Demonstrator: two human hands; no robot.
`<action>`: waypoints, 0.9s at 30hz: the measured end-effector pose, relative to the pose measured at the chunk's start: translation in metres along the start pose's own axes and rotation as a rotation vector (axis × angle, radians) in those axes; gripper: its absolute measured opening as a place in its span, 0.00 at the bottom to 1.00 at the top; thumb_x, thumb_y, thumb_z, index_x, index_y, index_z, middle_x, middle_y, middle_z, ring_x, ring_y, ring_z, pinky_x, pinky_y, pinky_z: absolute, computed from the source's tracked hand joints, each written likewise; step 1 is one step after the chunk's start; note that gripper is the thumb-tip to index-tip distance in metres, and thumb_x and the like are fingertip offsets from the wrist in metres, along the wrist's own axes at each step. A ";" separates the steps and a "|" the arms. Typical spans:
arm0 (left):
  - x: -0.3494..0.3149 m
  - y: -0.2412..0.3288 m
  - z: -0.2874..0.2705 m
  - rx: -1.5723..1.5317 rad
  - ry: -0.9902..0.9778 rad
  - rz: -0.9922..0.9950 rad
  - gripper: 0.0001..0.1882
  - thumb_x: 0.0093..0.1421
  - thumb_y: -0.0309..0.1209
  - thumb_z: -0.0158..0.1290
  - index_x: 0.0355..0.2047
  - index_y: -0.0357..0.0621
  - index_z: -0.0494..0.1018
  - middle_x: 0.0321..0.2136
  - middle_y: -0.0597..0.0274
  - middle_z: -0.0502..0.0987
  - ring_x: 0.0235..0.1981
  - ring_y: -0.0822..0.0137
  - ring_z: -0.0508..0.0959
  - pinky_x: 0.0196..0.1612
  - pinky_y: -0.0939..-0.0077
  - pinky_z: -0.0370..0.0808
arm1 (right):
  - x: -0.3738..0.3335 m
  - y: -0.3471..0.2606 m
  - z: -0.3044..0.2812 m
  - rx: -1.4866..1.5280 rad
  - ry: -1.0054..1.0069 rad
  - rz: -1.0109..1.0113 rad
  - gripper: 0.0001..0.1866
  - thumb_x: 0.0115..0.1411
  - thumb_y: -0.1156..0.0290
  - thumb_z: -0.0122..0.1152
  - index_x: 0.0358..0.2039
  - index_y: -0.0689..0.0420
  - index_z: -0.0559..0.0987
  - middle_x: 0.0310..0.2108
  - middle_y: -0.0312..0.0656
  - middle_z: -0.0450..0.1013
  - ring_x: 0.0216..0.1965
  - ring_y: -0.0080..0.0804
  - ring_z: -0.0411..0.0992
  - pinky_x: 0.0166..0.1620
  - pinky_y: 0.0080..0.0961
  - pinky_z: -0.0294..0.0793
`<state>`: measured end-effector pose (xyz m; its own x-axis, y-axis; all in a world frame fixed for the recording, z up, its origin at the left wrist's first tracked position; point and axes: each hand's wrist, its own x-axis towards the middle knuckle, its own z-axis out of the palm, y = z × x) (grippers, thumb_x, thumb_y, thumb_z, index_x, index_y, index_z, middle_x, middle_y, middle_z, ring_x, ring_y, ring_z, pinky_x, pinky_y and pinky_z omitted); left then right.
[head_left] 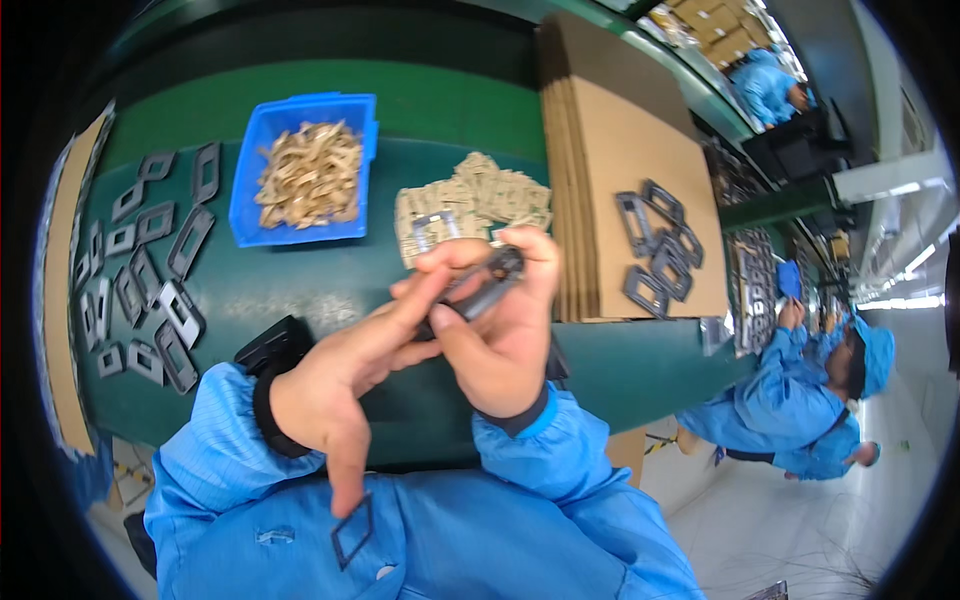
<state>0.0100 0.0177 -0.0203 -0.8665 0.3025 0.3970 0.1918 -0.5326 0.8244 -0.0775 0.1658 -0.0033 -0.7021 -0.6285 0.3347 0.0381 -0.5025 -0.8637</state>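
Over the near edge of the table, both hands are closed around a dark grey plastic frame (486, 294) with an opening in it. My left hand (345, 375) grips its left end with the fingertips, one digit pointing down toward my lap. At the tip of that digit is a thin black four-sided outline (352, 532); whether it hangs there or lies on the blue smock I cannot tell. My right hand (500, 350) wraps the frame's right end, thumb across the near side. The fingers partly cover the frame.
A blue bin (243, 215) of tan strips (312, 175) stands beyond my hands, beside beige printed pieces (478, 195). Several dark frames (155, 225) are spread at left; more frames (665, 250) lie on stacked cardboard (650, 140) at right. Co-workers (790, 400) sit farther right.
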 end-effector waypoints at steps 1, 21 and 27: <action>-0.001 0.000 -0.001 0.016 -0.005 -0.003 0.88 0.16 0.60 0.72 0.72 0.38 0.32 0.72 0.46 0.37 0.72 0.56 0.44 0.71 0.52 0.47 | 0.001 0.001 0.000 0.019 -0.013 -0.003 0.37 0.56 0.94 0.45 0.61 0.49 0.48 0.52 0.53 0.66 0.50 0.40 0.73 0.54 0.38 0.76; 0.008 0.006 -0.003 0.095 0.205 -0.057 0.82 0.20 0.68 0.66 0.69 0.29 0.46 0.69 0.46 0.52 0.69 0.54 0.57 0.68 0.58 0.57 | 0.004 0.008 0.004 -0.003 0.123 -0.114 0.29 0.58 0.93 0.50 0.56 0.55 0.56 0.48 0.48 0.68 0.49 0.32 0.74 0.52 0.30 0.76; 0.004 0.012 -0.006 0.274 0.356 0.038 0.61 0.38 0.74 0.60 0.57 0.32 0.66 0.57 0.48 0.71 0.58 0.57 0.72 0.59 0.65 0.68 | -0.023 -0.044 -0.026 -0.447 0.359 -0.386 0.20 0.58 0.89 0.60 0.50 0.61 0.70 0.41 0.43 0.73 0.42 0.29 0.76 0.45 0.24 0.78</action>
<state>0.0059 0.0078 -0.0115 -0.9520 -0.0296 0.3046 0.2995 -0.2949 0.9074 -0.0818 0.2178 0.0174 -0.8016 -0.1796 0.5702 -0.5044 -0.3089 -0.8063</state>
